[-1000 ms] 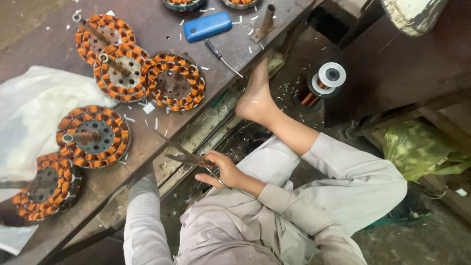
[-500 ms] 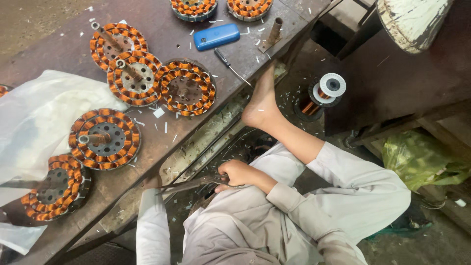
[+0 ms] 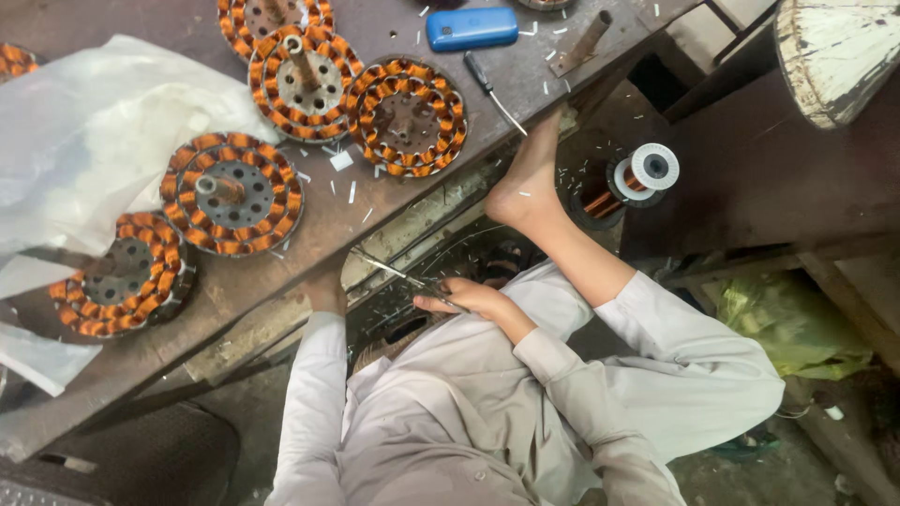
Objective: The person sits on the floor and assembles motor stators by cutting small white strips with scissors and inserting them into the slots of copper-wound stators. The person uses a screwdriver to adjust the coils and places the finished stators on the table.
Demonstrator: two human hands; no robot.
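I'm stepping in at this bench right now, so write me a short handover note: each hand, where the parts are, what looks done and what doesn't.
Right hand: below the bench edge, its grip closed on a thin metal tool, apparently scissors or pliers; I can't tell which.
Left hand: at the bench's front edge, mostly hidden; what it holds can't be seen.
Parts: five copper-wound stators fully in view on the workbench, with a white plastic sheet, a blue case and a screwdriver. A copper wire spool sits beside the person's bare foot.
Done: those stators all carry windings.
Left: not clear from this view.
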